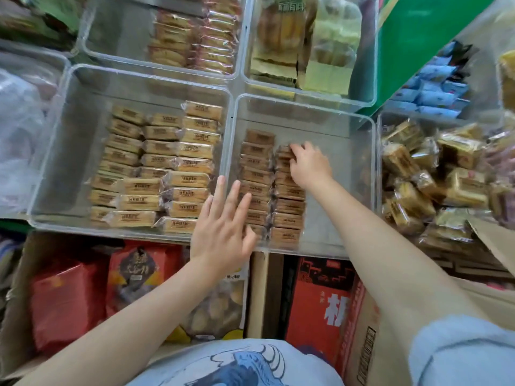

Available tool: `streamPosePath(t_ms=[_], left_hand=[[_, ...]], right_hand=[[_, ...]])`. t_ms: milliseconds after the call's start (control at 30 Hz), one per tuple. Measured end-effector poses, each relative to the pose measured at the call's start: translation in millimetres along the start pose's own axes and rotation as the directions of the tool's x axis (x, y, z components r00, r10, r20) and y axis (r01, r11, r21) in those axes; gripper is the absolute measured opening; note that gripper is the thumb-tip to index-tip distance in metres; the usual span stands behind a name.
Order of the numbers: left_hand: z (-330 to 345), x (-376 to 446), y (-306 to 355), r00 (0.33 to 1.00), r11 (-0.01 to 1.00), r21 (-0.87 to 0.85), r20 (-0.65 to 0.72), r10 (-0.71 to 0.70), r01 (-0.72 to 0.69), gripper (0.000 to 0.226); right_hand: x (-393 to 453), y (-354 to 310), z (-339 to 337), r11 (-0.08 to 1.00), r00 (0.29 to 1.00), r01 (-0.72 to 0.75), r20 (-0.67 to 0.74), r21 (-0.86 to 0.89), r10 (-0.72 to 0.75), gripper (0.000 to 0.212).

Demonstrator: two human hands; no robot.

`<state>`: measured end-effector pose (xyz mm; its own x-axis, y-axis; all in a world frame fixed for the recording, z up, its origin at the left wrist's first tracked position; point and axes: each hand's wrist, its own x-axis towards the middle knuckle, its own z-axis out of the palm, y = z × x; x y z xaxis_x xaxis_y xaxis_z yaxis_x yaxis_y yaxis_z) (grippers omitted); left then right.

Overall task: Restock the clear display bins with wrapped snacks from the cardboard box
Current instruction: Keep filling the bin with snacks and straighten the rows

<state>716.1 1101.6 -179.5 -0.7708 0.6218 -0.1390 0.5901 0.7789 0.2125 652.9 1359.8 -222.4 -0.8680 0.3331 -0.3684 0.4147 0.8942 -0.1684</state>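
Note:
A clear bin (342,129) in the middle holds two rows of brown wrapped snacks (287,221). My right hand (310,165) reaches into it, fingers curled on the wrapped snack (284,151) at the far end of the right row. My left hand (223,227) hovers flat over the bin's near left corner, fingers straight and spread, holding nothing. A second clear bin (69,129) to the left is filled with rows of yellow wrapped snacks (167,174). A cardboard box (493,246) at the right is heaped with loose wrapped snacks (434,174).
Two more clear bins (117,32) stand behind, with snack packs. Blue packets (434,90) lie at the far right. Below the bins sit boxes with red bags (64,302) and a red carton (320,299). White plastic bags (19,129) are at the left.

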Motion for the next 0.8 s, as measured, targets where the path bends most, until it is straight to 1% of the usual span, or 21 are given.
streamPosePath(t_ms=[67, 133, 200, 267, 333, 400, 433, 500, 600, 667, 733, 800], left_hand=[[2.2, 0.3, 0.1, 0.999, 1.000, 0.000, -0.034, 0.013, -0.013, 0.065], [4.3, 0.4, 0.3, 0.999, 1.000, 0.008, -0.046, 0.017, -0.017, 0.064], [4.9, 0.5, 0.8, 0.999, 0.999, 0.032, -0.031, 0.012, -0.011, 0.065], [2.2, -0.2, 1.5, 1.000, 0.998, 0.060, 0.015, 0.001, -0.002, 0.066], [-1.9, -0.1, 2.0, 0.997, 0.996, 0.086, 0.071, -0.016, 0.010, 0.069], [-4.7, -0.1, 2.6, 0.993, 0.996, 0.082, 0.116, -0.028, 0.019, 0.071], [-5.1, -0.1, 2.1, 0.991, 0.998, 0.065, 0.129, -0.031, 0.022, 0.071], [-8.1, -0.6, -0.2, 0.990, 1.000, 0.013, 0.141, -0.029, 0.028, 0.071], [-17.8, -9.0, 1.4, 0.984, 1.000, 0.001, 0.178, -0.022, 0.022, 0.066], [-25.8, -24.1, 15.8, 0.983, 0.999, 0.033, 0.185, 0.006, -0.012, 0.066], [-31.0, -47.1, 43.0, 0.980, 0.994, -0.011, 0.167, 0.110, -0.110, 0.065], [-34.6, -73.6, 78.0, 0.953, 0.958, -0.168, 0.158, 0.258, -0.232, 0.065]], right_hand=[[1.5, -0.4, 2.8, 1.000, 0.997, 0.018, 0.071, 0.009, -0.019, 0.053], [-2.1, -1.9, 7.3, 0.995, 0.987, 0.075, 0.149, -0.063, -0.065, 0.063], [-9.1, -4.4, 9.9, 0.988, 0.974, 0.112, 0.207, -0.105, -0.089, 0.071], [-16.9, -7.1, 7.8, 0.982, 0.972, 0.125, 0.215, -0.144, -0.093, 0.073], [-28.3, -11.8, 1.0, 0.971, 0.974, 0.119, 0.213, -0.206, -0.074, 0.071], [-47.3, -18.4, -8.7, 0.975, 0.977, 0.101, 0.205, -0.197, -0.060, 0.064], [-60.5, -21.0, -14.7, 0.983, 0.977, 0.100, 0.203, -0.152, -0.068, 0.057], [-95.0, -22.1, -31.9, 0.994, 0.975, 0.108, 0.194, 0.002, -0.107, 0.041], [-165.3, -11.8, -68.7, 0.964, 0.985, 0.082, 0.126, 0.254, -0.117, 0.029], [-217.4, 2.5, -92.7, 0.943, 0.995, 0.093, 0.010, 0.319, -0.102, 0.026], [-267.8, 24.0, -110.4, 0.929, 0.990, 0.092, -0.131, 0.358, -0.048, 0.024], [-313.8, 48.9, -121.9, 0.914, 0.966, 0.079, -0.257, 0.398, 0.028, 0.023]])
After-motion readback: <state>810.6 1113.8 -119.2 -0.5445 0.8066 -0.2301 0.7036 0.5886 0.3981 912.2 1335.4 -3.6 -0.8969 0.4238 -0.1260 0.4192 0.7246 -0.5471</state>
